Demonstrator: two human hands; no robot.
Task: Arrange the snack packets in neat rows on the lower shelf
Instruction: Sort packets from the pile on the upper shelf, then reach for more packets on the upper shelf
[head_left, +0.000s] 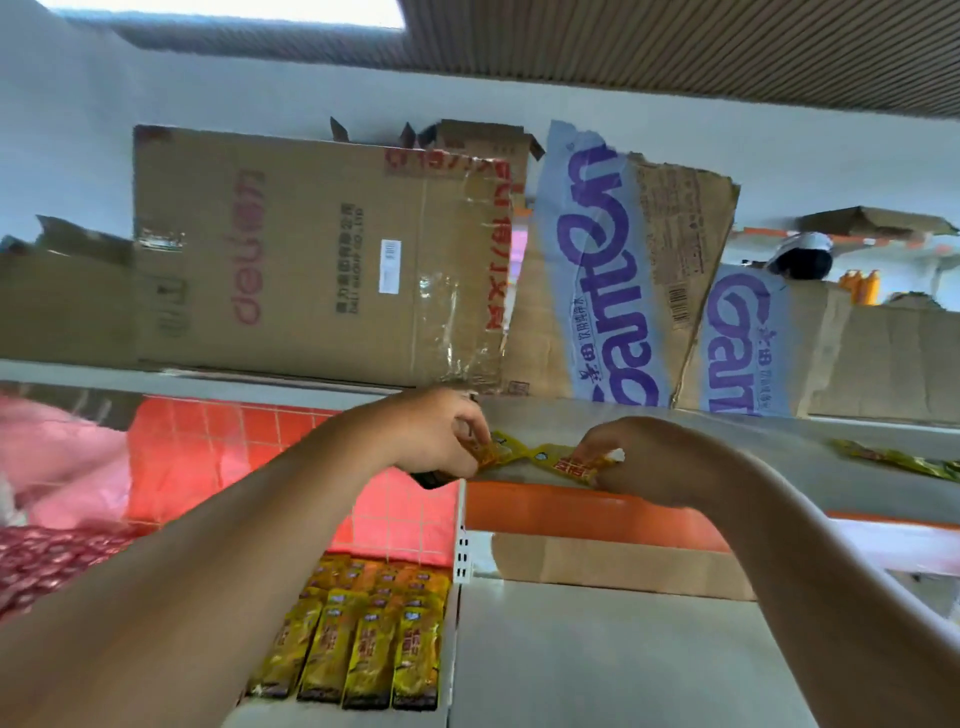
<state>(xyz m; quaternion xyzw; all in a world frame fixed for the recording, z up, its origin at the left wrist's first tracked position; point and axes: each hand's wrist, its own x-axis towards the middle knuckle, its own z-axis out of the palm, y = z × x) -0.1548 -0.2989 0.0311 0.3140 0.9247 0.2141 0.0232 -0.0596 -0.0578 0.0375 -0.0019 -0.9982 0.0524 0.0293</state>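
Yellow snack packets (524, 454) are held just above the white upper shelf (779, 457), behind its orange front edge (571, 512). Their left end is pinched by the curled fingers of the left hand (441, 436), and their right end is pinched by the right hand (649, 462). Rows of packets (363, 639) are laid side by side on the lower shelf (332, 719), left of a white upright (461, 561). Loose packets (893, 460) lie farther right on the upper shelf. Cardboard boxes (322, 249) are stacked above.

bright overhead light (soft, warped edges)
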